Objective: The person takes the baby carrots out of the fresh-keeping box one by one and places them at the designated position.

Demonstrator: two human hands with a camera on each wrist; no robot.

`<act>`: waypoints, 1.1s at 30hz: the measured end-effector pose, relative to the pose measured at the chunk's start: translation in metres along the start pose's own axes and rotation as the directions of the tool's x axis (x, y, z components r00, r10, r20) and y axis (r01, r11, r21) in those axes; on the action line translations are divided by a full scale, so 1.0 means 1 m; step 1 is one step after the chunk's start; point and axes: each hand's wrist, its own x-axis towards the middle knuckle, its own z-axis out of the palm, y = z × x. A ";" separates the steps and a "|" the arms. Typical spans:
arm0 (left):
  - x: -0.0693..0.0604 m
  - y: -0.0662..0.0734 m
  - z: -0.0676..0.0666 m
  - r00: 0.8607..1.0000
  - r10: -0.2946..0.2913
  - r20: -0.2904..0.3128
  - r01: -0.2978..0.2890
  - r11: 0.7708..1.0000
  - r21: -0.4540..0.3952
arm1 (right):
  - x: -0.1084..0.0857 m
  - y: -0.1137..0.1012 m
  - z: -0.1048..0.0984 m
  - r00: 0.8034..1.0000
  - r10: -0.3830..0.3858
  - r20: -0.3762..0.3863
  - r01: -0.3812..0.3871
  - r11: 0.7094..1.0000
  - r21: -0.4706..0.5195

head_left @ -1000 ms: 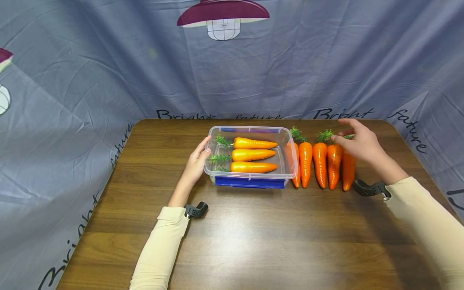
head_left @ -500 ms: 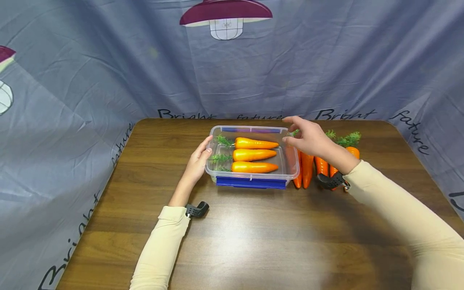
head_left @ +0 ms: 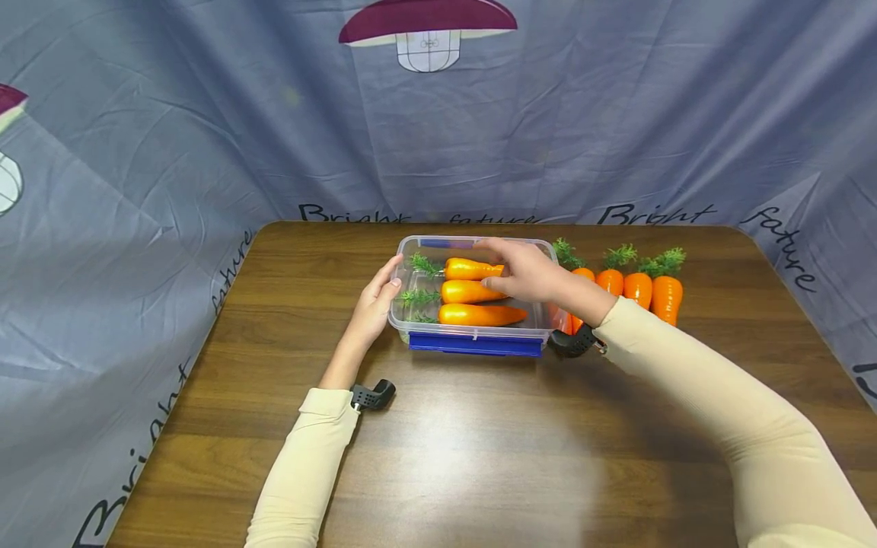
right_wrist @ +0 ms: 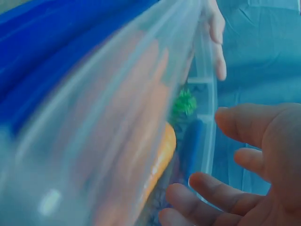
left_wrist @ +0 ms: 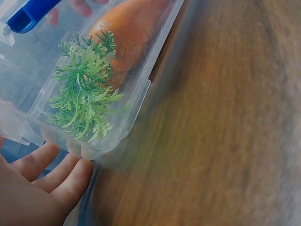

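Note:
A clear plastic container (head_left: 479,332) with blue side clips stands on the wooden table. Three orange carrots (head_left: 476,315) with green tops lie side by side inside it, tips to the right. My left hand (head_left: 372,310) rests against the container's left end; the fingertips (left_wrist: 81,172) touch its wall in the left wrist view. Above the container's right half hovers my right hand (head_left: 526,270), fingers spread and holding nothing, hiding the tips of the two farther carrots. Several more carrots (head_left: 639,288) stand in a row just right of the container, partly covered by my right forearm.
The brown table (head_left: 438,441) extends in front of the container and to both sides. A grey-blue curtain (head_left: 438,152) hangs behind the table and along its sides. A black wrist camera (head_left: 574,342) sits close to the container's front right corner.
My right hand has moved left from the carrot tops on the right to over the container, uncovering the rightmost carrot's greens. My left hand has stayed at the container's left end.

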 end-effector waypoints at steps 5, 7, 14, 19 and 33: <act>-0.001 0.002 -0.001 1.000 -0.007 -0.004 0.007 1.000 -0.002 | 0.009 -0.012 0.011 0.997 0.007 0.081 -0.006 1.000 -0.003; 0.000 0.002 -0.001 1.000 -0.007 -0.004 0.007 1.000 0.000 | 0.011 -0.015 0.016 0.993 0.006 0.122 -0.005 1.000 -0.013; 0.001 0.001 0.000 1.000 -0.008 -0.004 0.008 1.000 0.011 | 0.017 -0.023 0.030 0.966 -0.022 0.257 0.041 0.997 -0.069; 0.001 0.001 0.000 1.000 -0.005 -0.003 0.005 1.000 0.021 | 0.019 -0.024 0.038 0.954 -0.050 0.296 0.074 0.995 -0.071; 0.000 0.002 0.000 1.000 0.005 0.000 -0.005 1.000 0.012 | 0.024 -0.024 0.040 0.883 -0.110 0.456 0.160 0.985 -0.072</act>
